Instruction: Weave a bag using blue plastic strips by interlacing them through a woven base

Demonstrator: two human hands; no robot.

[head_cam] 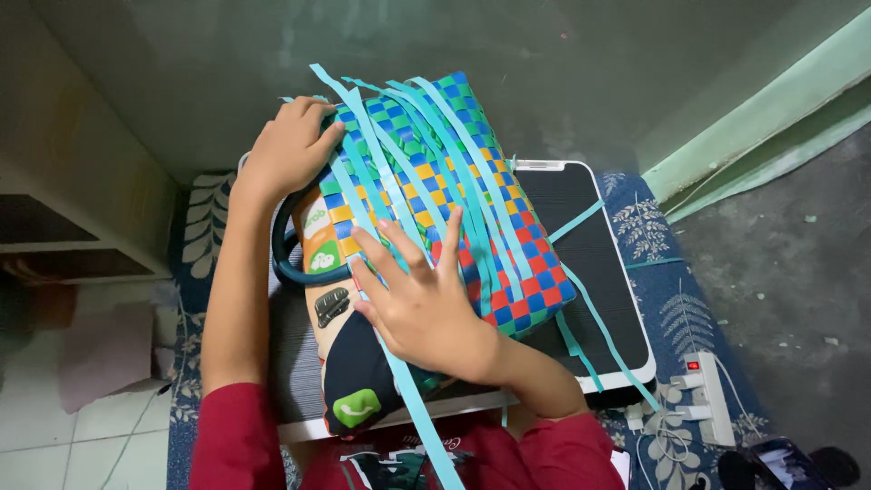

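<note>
Half-woven basket pressed flat on a low tabletop

The checkered blue, green, orange and red plastic-strap woven basket (435, 200) covers the black white-rimmed tabletop (599, 272), bare at right; the right hand (422, 295) lies spread on loose turquoise straps (472, 181), the left hand (288, 150) grips its far-left edge.

Left hand (288, 150) reaches forward, arm nearly straight, fingers curled downward; right hand (419, 295) lies flat, fingers spread wide, forearm bent inward; both sleeves pushed up to the elbows
</note>
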